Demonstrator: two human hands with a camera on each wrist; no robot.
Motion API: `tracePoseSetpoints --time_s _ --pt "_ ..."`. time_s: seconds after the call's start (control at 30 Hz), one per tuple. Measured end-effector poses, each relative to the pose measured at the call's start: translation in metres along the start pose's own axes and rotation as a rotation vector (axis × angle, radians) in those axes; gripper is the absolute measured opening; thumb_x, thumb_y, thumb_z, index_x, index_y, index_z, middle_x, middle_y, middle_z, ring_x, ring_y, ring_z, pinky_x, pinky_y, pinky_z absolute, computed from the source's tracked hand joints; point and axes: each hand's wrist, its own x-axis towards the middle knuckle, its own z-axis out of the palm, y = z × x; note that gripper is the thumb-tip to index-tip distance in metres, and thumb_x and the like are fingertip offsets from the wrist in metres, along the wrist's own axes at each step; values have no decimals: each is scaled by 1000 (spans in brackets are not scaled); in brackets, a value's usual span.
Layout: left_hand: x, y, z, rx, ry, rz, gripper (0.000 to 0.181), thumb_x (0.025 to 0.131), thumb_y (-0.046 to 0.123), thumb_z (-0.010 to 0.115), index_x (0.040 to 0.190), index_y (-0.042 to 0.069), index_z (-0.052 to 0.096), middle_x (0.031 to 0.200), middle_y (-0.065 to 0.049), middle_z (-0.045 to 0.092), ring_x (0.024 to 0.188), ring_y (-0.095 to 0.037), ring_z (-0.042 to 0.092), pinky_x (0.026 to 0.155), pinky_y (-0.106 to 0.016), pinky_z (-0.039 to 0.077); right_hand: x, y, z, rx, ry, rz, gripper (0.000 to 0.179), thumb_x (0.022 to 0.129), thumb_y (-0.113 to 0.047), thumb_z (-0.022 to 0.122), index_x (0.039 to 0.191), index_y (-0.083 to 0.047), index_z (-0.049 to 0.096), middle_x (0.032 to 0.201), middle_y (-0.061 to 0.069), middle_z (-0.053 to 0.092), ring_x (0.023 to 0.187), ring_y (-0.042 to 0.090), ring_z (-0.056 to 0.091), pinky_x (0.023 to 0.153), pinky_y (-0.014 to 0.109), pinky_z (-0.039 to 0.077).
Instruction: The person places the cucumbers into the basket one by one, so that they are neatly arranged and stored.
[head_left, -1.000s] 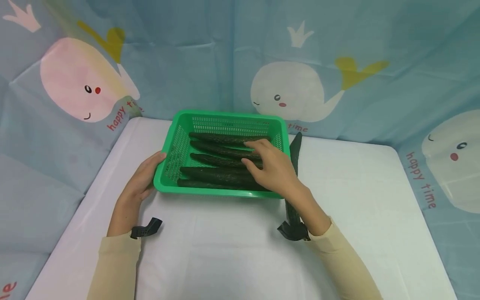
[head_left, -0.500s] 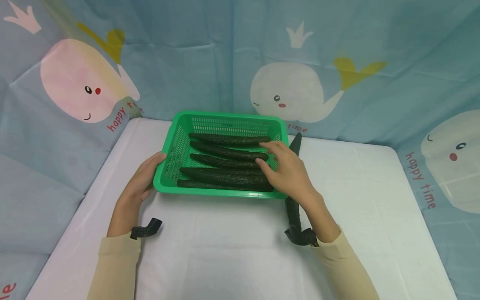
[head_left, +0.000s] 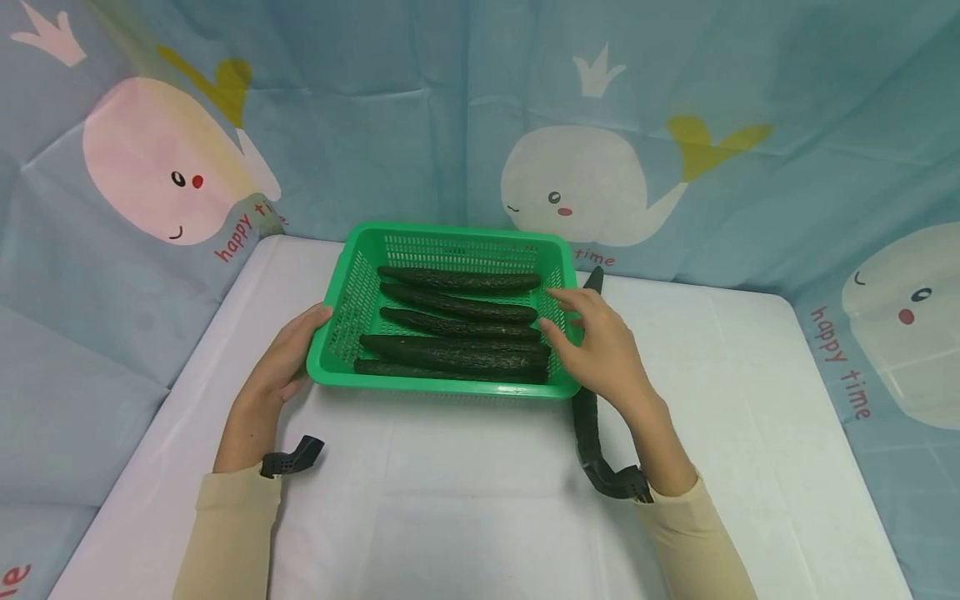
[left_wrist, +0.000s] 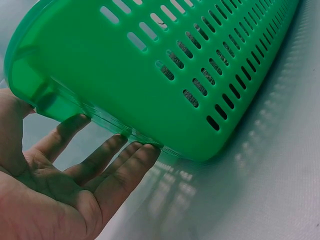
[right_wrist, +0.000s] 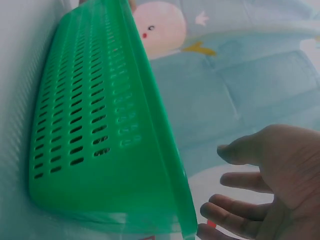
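Several dark green cucumbers (head_left: 457,302) lie side by side in a green plastic basket (head_left: 442,384) with slotted walls. My left hand (head_left: 288,354) holds the basket's left end, thumb at the rim; in the left wrist view its fingertips touch the outer wall. My right hand (head_left: 600,346) hovers over the basket's right end, fingers loosely bent and nothing between them. The right wrist view has this hand (right_wrist: 280,182) beside the rim, thumb and fingers spread apart. Another cucumber (head_left: 587,421) lies outside the basket, along its right side, partly hidden by the right hand.
The basket stands on a white-covered table (head_left: 450,533), near its back edge. Behind and at both sides hangs a blue curtain (head_left: 390,150) with whale prints. Black wrist-worn cameras (head_left: 294,457) sit on both wrists.
My right hand has moved right, from above the cucumbers to the basket's right rim, uncovering the cucumbers' right ends. The left hand and the basket have stayed in place.
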Motion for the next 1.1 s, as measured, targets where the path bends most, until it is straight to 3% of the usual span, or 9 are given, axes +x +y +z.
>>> tracePoseSetpoints --time_s 0.33,0.67,1.1 --pt "2 -1 0 -15 -10 17 76 112 51 47 169 8 22 134 11 61 114 3 69 92 -17 62 -6 14 -5 5 62 -29 44 103 -21 72 144 -8 63 141 15 62 124 34 69 99 55 62" --pt "2 -3 0 -31 -13 9 77 112 50 47 170 7 20 132 12 62 113 2 70 92 -18 62 -13 26 -7 28 126 -21 36 106 -12 64 140 -3 65 136 19 65 118 38 68 98 59 61" --pt "1 -2 0 -18 -13 6 76 112 51 46 169 8 21 132 10 62 112 1 71 91 -19 63 -23 44 -7 43 162 77 36 107 -11 61 142 -4 64 140 20 63 123 42 68 100 60 61"
